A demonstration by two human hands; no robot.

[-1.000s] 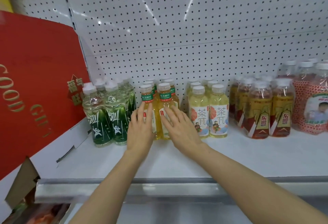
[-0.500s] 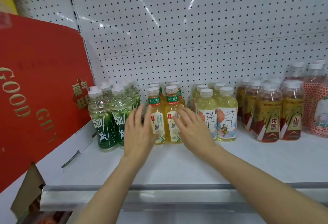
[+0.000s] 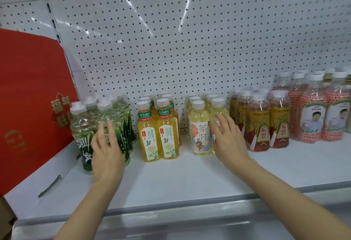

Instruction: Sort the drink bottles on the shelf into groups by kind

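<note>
Progress: the shelf (image 3: 190, 179) already carries five separate clusters, each of one kind as far as the view shows, with gaps between them; by that reading the sorting looks nearly done.
Left to do: probably only squaring up the clusters; the bottles in the back rows are partly hidden, so a stray among them cannot be ruled out.
Green bottles (image 3: 83, 125): far left, packed tight, just beside the red gift box (image 3: 32, 97).
Yellow tea bottles (image 3: 158, 133): next to the right, in rows two wide, standing free of both hands.
Pale grapefruit tea bottles (image 3: 199, 131): centre-right, upright.
Amber energy drink bottles (image 3: 266, 123): to the right of those, close together.
Red-dotted bottles (image 3: 315, 114): far right, running to the frame edge.
Left hand (image 3: 107, 152): fingers straight and spread, raised in front of the green bottles; whether it touches them cannot be told.
Right hand (image 3: 228, 140): fingers straight and loosely spread, at the front right bottle of the grapefruit tea cluster; contact is uncertain, and it holds nothing.
Containers: the red gift box is shut, its contents unseen.
</note>
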